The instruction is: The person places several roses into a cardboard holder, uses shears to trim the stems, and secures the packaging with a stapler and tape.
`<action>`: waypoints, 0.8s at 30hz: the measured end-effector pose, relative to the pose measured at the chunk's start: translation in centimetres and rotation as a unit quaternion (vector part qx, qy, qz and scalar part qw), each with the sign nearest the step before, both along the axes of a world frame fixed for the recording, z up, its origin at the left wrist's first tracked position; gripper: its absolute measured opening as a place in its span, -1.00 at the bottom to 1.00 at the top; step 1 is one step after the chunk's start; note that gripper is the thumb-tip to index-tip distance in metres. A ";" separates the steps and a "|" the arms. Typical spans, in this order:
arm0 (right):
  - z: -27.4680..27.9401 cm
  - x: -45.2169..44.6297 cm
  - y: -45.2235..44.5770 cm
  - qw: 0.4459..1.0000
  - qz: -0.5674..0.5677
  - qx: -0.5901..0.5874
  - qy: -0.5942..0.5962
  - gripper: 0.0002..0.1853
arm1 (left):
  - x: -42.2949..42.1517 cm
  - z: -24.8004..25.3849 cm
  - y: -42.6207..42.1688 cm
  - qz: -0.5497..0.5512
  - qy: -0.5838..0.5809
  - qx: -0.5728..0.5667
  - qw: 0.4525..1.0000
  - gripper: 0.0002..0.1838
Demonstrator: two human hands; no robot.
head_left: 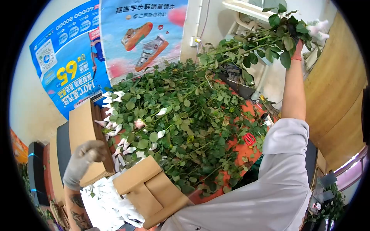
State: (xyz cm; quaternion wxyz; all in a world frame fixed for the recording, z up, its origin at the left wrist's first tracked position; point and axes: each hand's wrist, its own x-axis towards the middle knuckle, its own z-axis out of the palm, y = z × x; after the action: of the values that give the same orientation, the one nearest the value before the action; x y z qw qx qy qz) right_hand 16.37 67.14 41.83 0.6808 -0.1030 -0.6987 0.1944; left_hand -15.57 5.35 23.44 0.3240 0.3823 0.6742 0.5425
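My right hand [298,47], in a dark glove with a red cuff, is raised at the upper right. It is closed around leafy rose stems [266,42], which stretch left. White-covered rose heads [318,29] stick out beyond the hand. My left hand [85,158], in a pale glove, is at the lower left with fingers curled in and nothing visible in them. It is in front of a stack of brown cardboard [85,127]. A large heap of leafy roses [181,115] covers the table, several white-sleeved heads [111,111] pointing left.
Folded brown cardboard [150,192] lies close to me, beside a pile of white netting sleeves [110,204]. Red-handled scissors [249,139] rest on the orange tabletop [246,154]. A white chair-like frame [250,11] stands behind, and a wooden panel [331,88] is at right.
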 end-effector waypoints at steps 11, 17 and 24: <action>-15.4 -8.4 -32.8 0.732 0.385 0.126 -0.548 -0.45 | 18.0 -13.5 -6.7 -0.176 0.256 -0.258 0.915 -0.25; -24.8 -10.6 -43.2 0.618 0.137 0.409 -0.657 -0.53 | 19.3 -16.9 -6.1 -0.079 0.228 -0.261 0.935 -0.52; -39.6 -12.6 -44.9 0.562 0.174 0.433 -0.683 -0.36 | 20.8 -16.8 -5.8 -0.059 0.249 -0.361 0.897 -0.55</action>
State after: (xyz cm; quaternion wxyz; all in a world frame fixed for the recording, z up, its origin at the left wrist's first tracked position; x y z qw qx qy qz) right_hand 3.76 22.24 2.23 -0.0841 0.2256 -0.9598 -0.1446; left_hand 5.21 -0.44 6.64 0.2922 0.4006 0.8589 0.1285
